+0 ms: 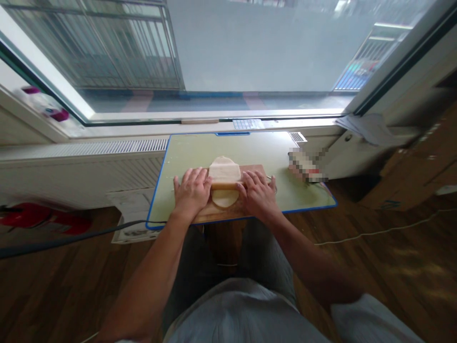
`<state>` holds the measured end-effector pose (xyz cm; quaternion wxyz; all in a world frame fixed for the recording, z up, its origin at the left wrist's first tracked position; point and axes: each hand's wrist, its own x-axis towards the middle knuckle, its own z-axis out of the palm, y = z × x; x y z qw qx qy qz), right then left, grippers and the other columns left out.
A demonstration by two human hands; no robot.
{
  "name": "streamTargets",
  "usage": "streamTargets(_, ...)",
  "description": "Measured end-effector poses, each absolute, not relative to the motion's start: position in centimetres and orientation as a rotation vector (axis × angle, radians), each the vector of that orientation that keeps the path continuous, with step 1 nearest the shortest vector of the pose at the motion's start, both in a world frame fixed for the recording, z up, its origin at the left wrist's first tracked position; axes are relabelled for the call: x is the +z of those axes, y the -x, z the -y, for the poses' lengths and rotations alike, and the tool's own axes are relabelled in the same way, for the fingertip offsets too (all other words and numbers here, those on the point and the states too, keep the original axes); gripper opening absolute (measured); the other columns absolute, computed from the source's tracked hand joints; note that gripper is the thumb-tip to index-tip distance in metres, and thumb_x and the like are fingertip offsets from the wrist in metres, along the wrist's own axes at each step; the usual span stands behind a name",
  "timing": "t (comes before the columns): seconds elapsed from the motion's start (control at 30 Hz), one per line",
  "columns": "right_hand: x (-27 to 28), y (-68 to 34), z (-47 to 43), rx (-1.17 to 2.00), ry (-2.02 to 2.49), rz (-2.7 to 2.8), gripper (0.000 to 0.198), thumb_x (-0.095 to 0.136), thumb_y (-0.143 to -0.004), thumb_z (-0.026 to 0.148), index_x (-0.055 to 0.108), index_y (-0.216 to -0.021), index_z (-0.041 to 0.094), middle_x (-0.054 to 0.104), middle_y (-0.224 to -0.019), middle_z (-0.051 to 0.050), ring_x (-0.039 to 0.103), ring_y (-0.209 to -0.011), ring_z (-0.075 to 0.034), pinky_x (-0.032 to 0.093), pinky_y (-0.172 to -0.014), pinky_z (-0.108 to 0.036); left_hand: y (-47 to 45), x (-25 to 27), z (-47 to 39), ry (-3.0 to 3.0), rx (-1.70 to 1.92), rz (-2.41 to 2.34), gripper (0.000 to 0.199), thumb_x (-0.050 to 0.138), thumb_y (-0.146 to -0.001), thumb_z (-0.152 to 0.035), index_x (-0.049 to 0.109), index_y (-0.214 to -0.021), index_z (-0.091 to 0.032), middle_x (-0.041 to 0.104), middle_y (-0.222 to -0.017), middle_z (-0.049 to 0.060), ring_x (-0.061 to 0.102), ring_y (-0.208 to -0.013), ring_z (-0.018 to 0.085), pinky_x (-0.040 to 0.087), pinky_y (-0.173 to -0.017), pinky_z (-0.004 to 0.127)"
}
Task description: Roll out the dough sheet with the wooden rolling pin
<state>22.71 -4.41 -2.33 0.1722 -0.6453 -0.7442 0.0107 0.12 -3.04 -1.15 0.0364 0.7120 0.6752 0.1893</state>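
A wooden rolling pin (225, 186) lies crosswise over a flat, pale sheet of dough (224, 170). The dough shows on both the far and the near side of the pin. Under it is a wooden board (257, 168) at the near side of a small table. My left hand (193, 191) rests over the left end of the pin, fingers pointing forward. Over the right end lies my right hand (257, 193), its thumb beside the pin. Both hands cover the pin's ends, so the handles are hidden.
The light-green table (193, 148) has a blue edge. A blurred-out item (307, 166) lies at its right. Beyond are a radiator (135, 146) and a window. A red fire extinguisher (43, 218) and a dark strap (89, 236) are at left, a cardboard box (403, 176) at right.
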Motion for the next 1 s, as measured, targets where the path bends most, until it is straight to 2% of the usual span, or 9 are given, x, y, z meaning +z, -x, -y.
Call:
streamTargets(0.2, -1.7, -22.5, 1.4, 0.038, 1.861, 2.129, 0.059, 0.03, -0.116, 0.058, 0.06, -0.156, 0.026, 0.058, -0.164, -0.009, 0.043, -0.156, -0.035, 0.017, -0.131, -0.075, -0.6, -0.9, 0.2, -2.153, 0.553, -2.151, 0.055, 0.034, -0.11, -0.046, 0.066, -0.152, -0.029, 0.056, -0.167, 0.008, 0.044, -0.157, 0.035, 0.02, -0.132, 0.072)
streamTargets(0.37, -1.0, -22.1, -1.4, 0.03, 1.942, 2.148, 0.059, 0.03, -0.116, 0.056, 0.061, -0.154, 0.025, 0.059, -0.163, -0.012, 0.045, -0.152, -0.038, 0.021, -0.127, -0.076, -0.8, -0.3, -2.6, -2.078, 0.445, -2.166, 0.057, 0.034, -0.109, -0.046, 0.063, -0.154, -0.028, 0.054, -0.169, 0.01, 0.046, -0.154, 0.036, 0.025, -0.128, 0.075)
streamTargets(0.63, -0.1, -21.7, -4.2, 0.147, 2.05, 2.151, 0.062, 0.03, -0.113, 0.057, 0.058, -0.156, 0.024, 0.057, -0.164, -0.014, 0.046, -0.151, -0.038, 0.024, -0.126, -0.076, -0.8, 0.2, -6.1, -1.97, 0.278, -2.17, 0.058, 0.033, -0.107, -0.052, 0.059, -0.156, -0.033, 0.049, -0.172, 0.007, 0.046, -0.154, 0.037, 0.032, -0.127, 0.072)
streamTargets(0.83, -0.6, -21.7, -2.7, 0.071, 2.013, 2.149, 0.059, 0.028, -0.114, 0.053, 0.059, -0.154, 0.023, 0.059, -0.162, -0.014, 0.046, -0.149, -0.039, 0.024, -0.126, -0.075, -0.7, 0.1, -5.1, -2.028, 0.267, -2.167, 0.059, 0.034, -0.108, -0.051, 0.056, -0.159, -0.033, 0.049, -0.173, 0.008, 0.046, -0.154, 0.038, 0.032, -0.126, 0.072)
streamTargets(1.0, -0.9, -21.9, -0.4, 0.054, 1.975, 2.142, 0.06, 0.026, -0.115, 0.058, 0.062, -0.15, 0.026, 0.059, -0.162, -0.011, 0.044, -0.151, -0.038, 0.022, -0.127, -0.072, -0.6, 0.0, -2.6, -2.111, 0.297, -2.16, 0.058, 0.035, -0.109, -0.048, 0.055, -0.161, -0.032, 0.049, -0.172, 0.009, 0.044, -0.156, 0.036, 0.031, -0.128, 0.072)
